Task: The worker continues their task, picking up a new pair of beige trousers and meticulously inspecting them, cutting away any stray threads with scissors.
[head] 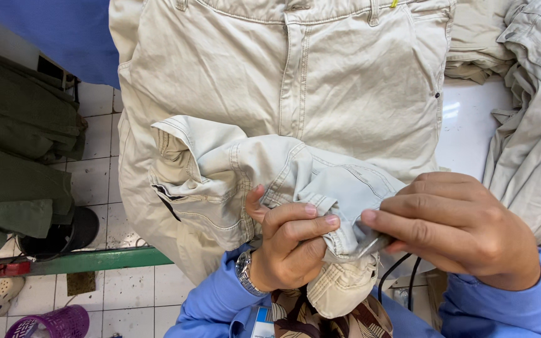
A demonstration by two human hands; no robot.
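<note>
While the beige trousers [283, 75] lie spread on the far table, the left hand [286, 247] and right hand [455, 228] clamp together on a bunched near trouser leg [320, 181], holding its fabric taut and close for viewing.

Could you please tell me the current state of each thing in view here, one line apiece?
Beige cotton trousers: spread flat, fly closed.
Folded beige trouser leg: bunched, gripped by both hands.
Left hand: closed on the fabric.
Right hand: pinching the fabric edge.
Pile of grey-beige garments: crumpled, heaped.
Purple plastic basket: upright on the floor.
</note>
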